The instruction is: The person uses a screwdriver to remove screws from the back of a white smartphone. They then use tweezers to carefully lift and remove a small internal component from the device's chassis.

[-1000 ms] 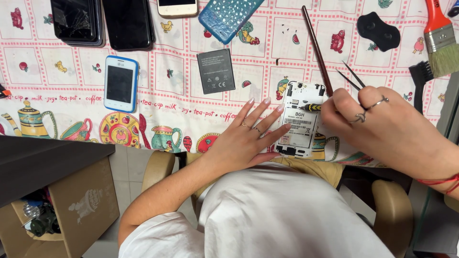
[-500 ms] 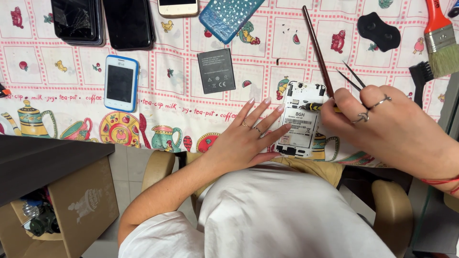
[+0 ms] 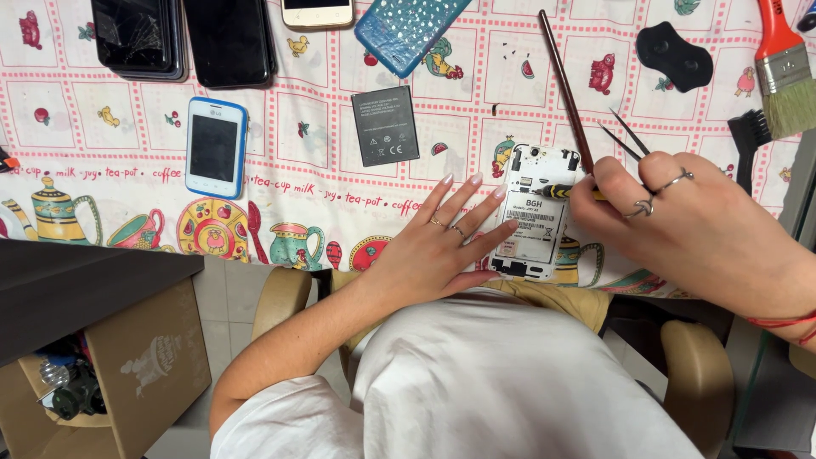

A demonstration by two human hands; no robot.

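Your worktop (image 3: 323, 200), covered in a pink-checked cloth printed with teapots and cups, carries everything, so keep the white open-backed phone (image 3: 534, 212) lying flat near its front edge, just in front of you, where it is now. Your left hand (image 3: 433, 246) lies spread and flat, fingers apart, with the fingertips touching the phone's left side; press down there so the body cannot twist under the tool. Your right hand (image 3: 688, 225) is closed around the small yellow-and-black screwdriver (image 3: 557, 191), whose tip sits at the upper right corner of the phone's back. Hold the driver in line with the screw, as near upright as the grip allows, lean lightly, and turn slowly so the tip does not slip out. The long dark thin rod (image 3: 565, 89) and the pair of metal tweezers (image 3: 625, 136) lie just beside your knuckles; mind you do not knock them. The dark rectangular battery (image 3: 385, 125) rests well clear to the left, near the small white-and-blue phone (image 3: 216, 147).
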